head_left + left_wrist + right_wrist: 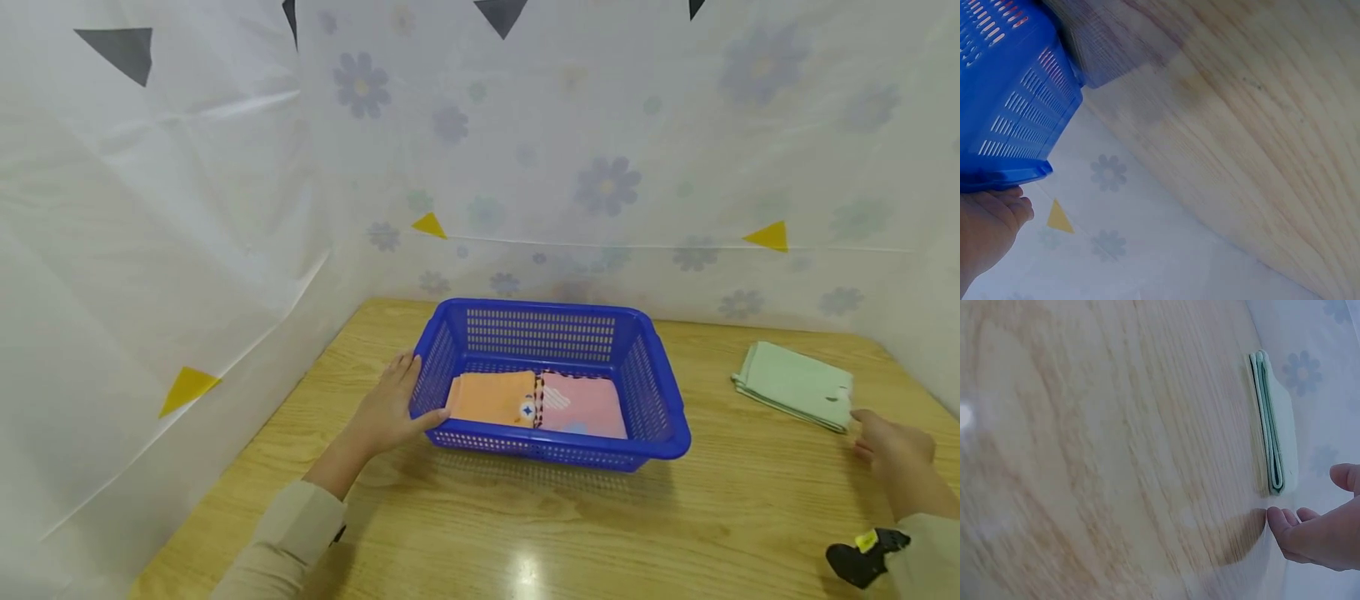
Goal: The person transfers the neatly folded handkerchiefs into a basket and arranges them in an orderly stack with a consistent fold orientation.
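A blue plastic basket (652, 392) with slotted walls sits on the wooden table. Inside it, a folded orange cloth (491, 396) and a folded pink cloth (588, 404) lie side by side. My left hand (390, 408) grips the basket's near left corner, thumb over the rim and fingers along the outer side. In the left wrist view, the fingers of that hand (991, 219) are under the rim. On the right, a folded light green cloth (798, 383) lies flat. My right hand (896, 446) is beside its right edge, with thumb and fingers apart in the right wrist view.
The wooden table (480, 525) reaches back to a white flowered sheet (525, 150) hung behind it. Another white sheet (150, 250) runs along the left side. A black strap piece with a yellow tag (866, 558) hangs at the right cuff.
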`<state>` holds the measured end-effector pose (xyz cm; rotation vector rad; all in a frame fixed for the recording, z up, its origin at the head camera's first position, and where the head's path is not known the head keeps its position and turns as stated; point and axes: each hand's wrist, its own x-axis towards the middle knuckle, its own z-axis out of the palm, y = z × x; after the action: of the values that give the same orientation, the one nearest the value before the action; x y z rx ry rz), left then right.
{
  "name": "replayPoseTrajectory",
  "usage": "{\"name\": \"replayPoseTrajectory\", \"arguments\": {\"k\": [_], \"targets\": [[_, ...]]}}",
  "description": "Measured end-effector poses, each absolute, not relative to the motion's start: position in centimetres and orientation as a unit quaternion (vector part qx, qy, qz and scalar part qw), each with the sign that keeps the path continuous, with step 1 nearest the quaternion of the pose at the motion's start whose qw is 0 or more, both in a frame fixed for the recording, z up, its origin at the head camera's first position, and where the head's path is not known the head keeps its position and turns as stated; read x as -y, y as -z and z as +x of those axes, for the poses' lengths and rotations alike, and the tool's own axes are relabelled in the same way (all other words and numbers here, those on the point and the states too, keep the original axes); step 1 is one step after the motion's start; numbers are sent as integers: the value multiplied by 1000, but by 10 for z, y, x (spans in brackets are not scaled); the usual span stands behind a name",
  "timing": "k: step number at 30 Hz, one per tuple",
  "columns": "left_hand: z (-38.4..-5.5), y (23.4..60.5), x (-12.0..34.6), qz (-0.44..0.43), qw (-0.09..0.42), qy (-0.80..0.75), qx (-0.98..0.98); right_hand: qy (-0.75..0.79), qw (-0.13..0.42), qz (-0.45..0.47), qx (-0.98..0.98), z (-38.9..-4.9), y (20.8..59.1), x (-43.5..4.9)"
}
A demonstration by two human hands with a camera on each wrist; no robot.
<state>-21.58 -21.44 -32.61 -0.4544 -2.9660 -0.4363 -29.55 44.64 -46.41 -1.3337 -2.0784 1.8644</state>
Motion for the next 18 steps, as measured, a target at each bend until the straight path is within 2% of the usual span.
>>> {"name": "replayPoseTrajectory", "arguments": {"k": [6, 14, 18], "targets": [[-216, 327, 213, -150, 54, 143, 977, -640, 30, -433, 635, -296, 467, -452], [-213, 324, 214, -150, 53, 151, 976, -690, 12, -430, 582, -293, 446, -439], [-213, 323, 214, -147, 53, 148, 977, -706, 3, -435, 559, -298, 450, -441]]}}
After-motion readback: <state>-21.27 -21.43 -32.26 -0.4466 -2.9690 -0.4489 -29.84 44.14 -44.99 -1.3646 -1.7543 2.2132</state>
